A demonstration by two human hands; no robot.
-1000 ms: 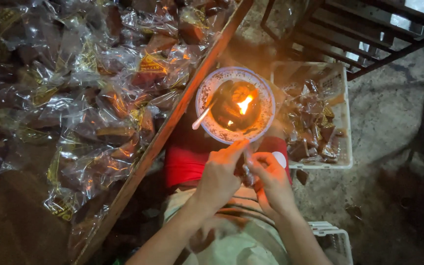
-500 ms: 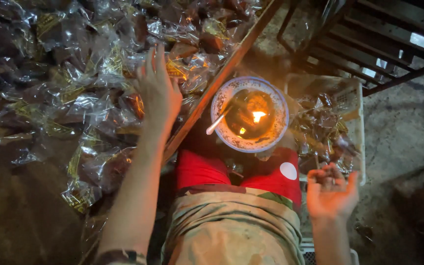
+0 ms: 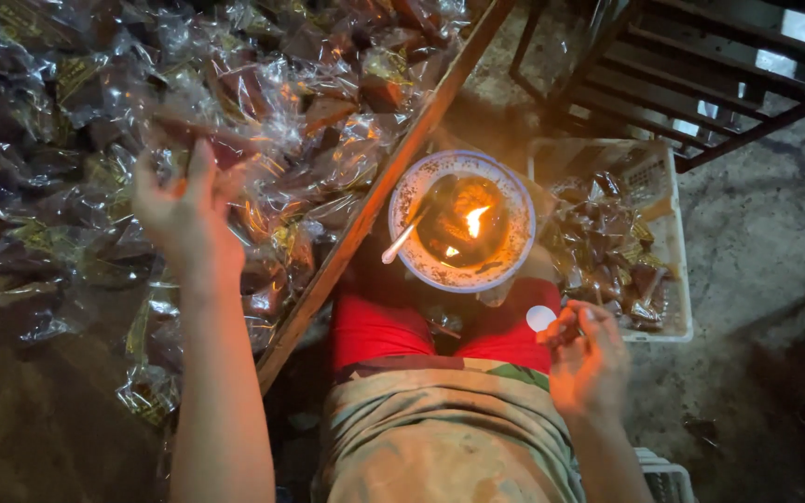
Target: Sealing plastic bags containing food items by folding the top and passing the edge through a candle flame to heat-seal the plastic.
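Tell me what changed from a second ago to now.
The left hand left the lap, reached out to the pile of wrapped packets and took hold of one. The right hand moved right, beside the lap, fingers curled. The bowl with the flame and the white tray stayed put.

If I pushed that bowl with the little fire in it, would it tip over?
Probably it would slide more than tip: the bowl looks wide and shallow. It appears to rest on a red stool, so a hard push might send it off. The flame and the dark liquid around it could slosh.
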